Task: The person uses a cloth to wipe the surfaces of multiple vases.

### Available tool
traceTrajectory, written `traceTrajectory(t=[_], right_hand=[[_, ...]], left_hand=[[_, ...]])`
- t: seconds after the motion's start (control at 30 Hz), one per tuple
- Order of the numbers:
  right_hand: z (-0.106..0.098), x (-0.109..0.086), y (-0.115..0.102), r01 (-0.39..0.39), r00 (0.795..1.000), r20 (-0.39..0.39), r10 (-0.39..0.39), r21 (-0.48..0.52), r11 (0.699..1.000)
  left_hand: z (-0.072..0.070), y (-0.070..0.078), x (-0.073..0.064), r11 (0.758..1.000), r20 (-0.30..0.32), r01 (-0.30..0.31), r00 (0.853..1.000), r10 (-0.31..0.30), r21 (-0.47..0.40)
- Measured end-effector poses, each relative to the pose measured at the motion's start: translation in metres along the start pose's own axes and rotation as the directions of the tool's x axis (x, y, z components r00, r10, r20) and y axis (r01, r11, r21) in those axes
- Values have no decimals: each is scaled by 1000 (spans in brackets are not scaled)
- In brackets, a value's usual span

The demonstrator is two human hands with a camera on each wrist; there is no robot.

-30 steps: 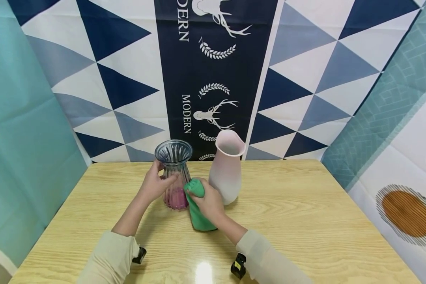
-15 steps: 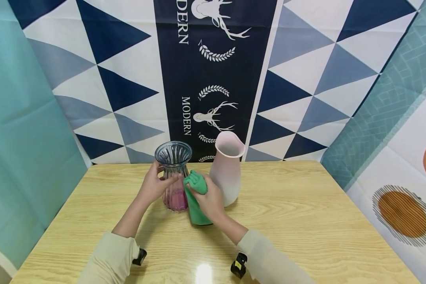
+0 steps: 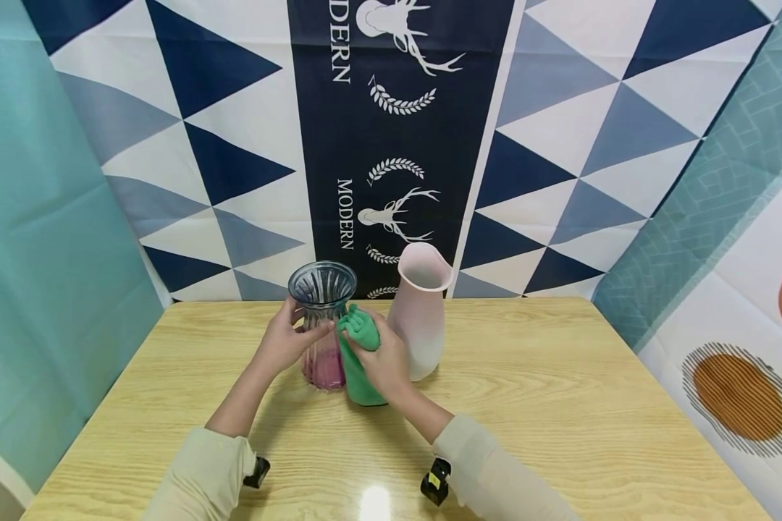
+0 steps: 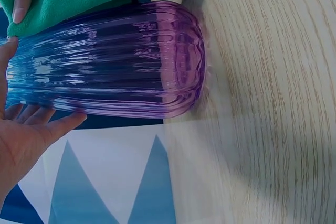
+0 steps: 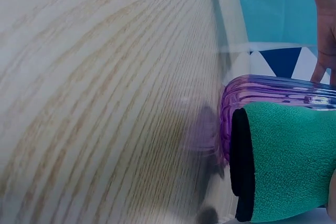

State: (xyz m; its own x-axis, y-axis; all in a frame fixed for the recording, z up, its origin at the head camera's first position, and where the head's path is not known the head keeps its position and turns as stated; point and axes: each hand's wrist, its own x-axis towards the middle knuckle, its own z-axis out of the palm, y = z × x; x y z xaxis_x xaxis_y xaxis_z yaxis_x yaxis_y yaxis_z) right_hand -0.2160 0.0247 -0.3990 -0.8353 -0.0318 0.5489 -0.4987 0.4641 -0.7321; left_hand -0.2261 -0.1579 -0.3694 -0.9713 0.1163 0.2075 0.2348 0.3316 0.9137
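Two hands, two vases and one cloth share a wood-grain counter (image 3: 560, 405) in front of a patterned backdrop (image 3: 541, 163). The left hand (image 3: 279, 346) holds the glass vase (image 3: 324, 365), blue at the rim and pink at the foot, its grip wrapped around the narrow neck, thumb on the near side. The right hand (image 3: 386, 360) has its grip clenched on the green cloth (image 3: 363, 383), which hangs against the glass vase's side. Just beyond that hand stands the second, a pale pink-and-white vase (image 3: 418, 325) with an uneven lip. Two light sleeves (image 3: 198, 474) reach in from below, and two small black devices (image 3: 257, 472) show by the cuffs. Two white deer heads (image 3: 378, 217) mark the backdrop's dark panel.

The right hand hides part of the pale vase's lower side, and the cloth covers one flank of the glass. The left fingertips pass out of sight behind the glass vase from above, though the left wrist view catches several of them. The upper deer and its lettering are cut off by the frame's top edge. Whether the pink at the vase's foot is glass alone cannot be told.
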Motion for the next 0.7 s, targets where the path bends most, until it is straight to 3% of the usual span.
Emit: traceTrajectory(t=[0.43, 0.7], right_hand=[[-5, -7, 5, -44, 991, 122, 60, -132, 990], [-10, -13, 6, -73, 967, 217, 133, -262, 962]], left_hand=[[1, 1, 1, 1000, 2, 5, 1000, -5, 13], [2, 1, 1, 1000, -11, 13, 1000, -13, 15]])
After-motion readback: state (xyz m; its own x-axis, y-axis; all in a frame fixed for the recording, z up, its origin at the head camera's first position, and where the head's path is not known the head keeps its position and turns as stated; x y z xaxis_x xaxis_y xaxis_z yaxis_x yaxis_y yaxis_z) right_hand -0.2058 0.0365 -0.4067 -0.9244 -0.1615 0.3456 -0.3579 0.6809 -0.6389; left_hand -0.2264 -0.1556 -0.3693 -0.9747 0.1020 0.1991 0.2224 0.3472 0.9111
